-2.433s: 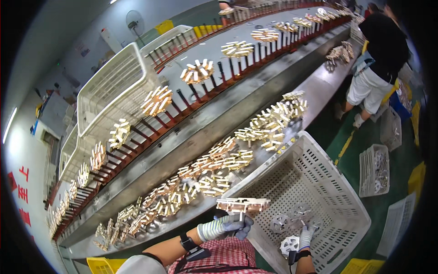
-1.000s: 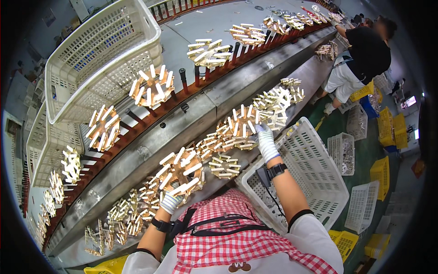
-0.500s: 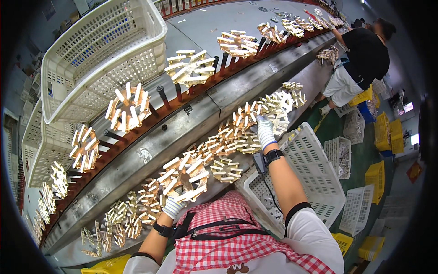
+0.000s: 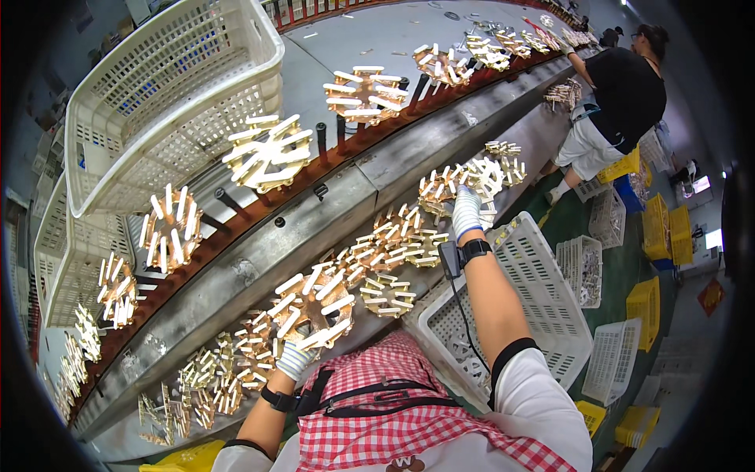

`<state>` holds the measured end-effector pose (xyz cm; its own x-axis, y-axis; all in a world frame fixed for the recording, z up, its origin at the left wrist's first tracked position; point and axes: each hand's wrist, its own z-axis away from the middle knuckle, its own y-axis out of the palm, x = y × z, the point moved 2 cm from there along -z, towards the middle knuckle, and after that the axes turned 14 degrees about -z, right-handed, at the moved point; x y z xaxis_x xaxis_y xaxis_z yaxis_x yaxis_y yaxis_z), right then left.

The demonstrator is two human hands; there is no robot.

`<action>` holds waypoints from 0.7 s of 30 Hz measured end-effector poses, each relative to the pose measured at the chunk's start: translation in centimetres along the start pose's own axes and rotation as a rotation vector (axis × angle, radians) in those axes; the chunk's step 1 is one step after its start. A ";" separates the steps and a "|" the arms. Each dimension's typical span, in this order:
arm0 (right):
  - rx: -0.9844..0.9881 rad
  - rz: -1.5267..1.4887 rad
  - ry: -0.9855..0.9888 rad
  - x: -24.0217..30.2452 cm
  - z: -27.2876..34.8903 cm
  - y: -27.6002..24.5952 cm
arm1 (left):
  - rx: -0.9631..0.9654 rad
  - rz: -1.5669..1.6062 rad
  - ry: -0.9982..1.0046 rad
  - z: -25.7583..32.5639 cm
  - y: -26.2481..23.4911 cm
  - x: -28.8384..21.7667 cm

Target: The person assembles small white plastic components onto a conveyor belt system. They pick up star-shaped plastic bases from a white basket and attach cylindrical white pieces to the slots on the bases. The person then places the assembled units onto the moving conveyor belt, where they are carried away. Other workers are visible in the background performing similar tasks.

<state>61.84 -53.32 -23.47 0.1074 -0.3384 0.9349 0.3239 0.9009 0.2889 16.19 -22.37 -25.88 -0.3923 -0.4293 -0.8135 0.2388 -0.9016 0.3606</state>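
Note:
My gloved left hand [image 4: 296,358] is closed on the near edge of a round copper-coloured frame with white bars [image 4: 312,308]. That frame is held above the metal bench, close to the checked apron. Farther right, my gloved right hand [image 4: 467,212] reaches out to another copper-coloured frame with white bars [image 4: 439,189], its fingers closed at that frame's right side; fingertips are partly hidden. Beside it sits a heap of pale gold frames [image 4: 489,175]. Between my hands lie more copper-coloured frames [image 4: 391,236] and a single pale gold frame [image 4: 387,295].
Beyond the bench runs a curved rail with dark posts [image 4: 322,141], several bearing frames [image 4: 269,153]. White plastic crates [image 4: 177,149] stand at the far left. Near my right arm is a white crate [image 4: 543,299]. A co-worker [image 4: 625,98] stands farther along the bench.
The posts and their frames have shifted left and nearer along the rail. My right hand and the frame at it have moved slightly right and away. My left hand stays almost in place.

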 end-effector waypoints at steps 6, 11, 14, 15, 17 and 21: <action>0.049 0.036 -0.027 2.9 2.6 0.4 | 0.045 -0.459 0.132 3.1 3.0 -5.5; 0.112 0.072 0.047 1.1 4.4 -2.0 | 0.118 -0.150 0.045 1.6 3.0 -5.0; 0.115 0.036 0.130 -0.5 3.7 -2.6 | 0.144 -0.638 0.026 1.3 4.0 -6.2; 0.114 0.077 0.144 -0.8 3.8 -2.0 | 0.100 -0.429 0.011 1.5 4.5 -6.4; 0.159 0.178 0.178 -0.9 3.6 -1.0 | 0.131 -0.352 0.103 1.4 4.8 -6.9; 0.160 0.087 0.376 -2.5 2.5 -0.4 | -0.046 -0.887 0.151 1.0 5.9 -8.7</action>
<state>59.09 -52.14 -25.36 0.4729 -0.3085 0.8253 0.1516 0.9512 0.2687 20.12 -24.05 -16.25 -0.3294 0.4379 -0.8365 -0.0595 -0.8938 -0.4445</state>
